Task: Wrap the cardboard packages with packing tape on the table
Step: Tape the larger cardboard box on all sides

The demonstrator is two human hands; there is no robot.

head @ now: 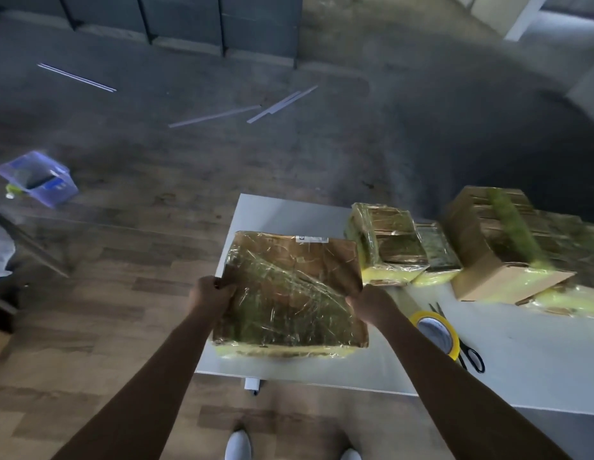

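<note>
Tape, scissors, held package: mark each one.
Tape (425, 315): head view, yellow rim.
Scissors (471, 359): head view, black handles.
Held package (289, 293): head view, top face.

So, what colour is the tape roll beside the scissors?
Yellow; the tape roll shows clearly in the head view.

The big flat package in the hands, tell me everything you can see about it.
The package is a broad, flat, roughly square cardboard parcel, brown on top and covered in shiny, wrinkled clear wrap. Its near side shows yellow. A small white label sits at the far edge. It lies over the left end of the white table; whether it rests there or is lifted cannot be told. The left hand grips its left edge and the right hand its right edge.
</note>
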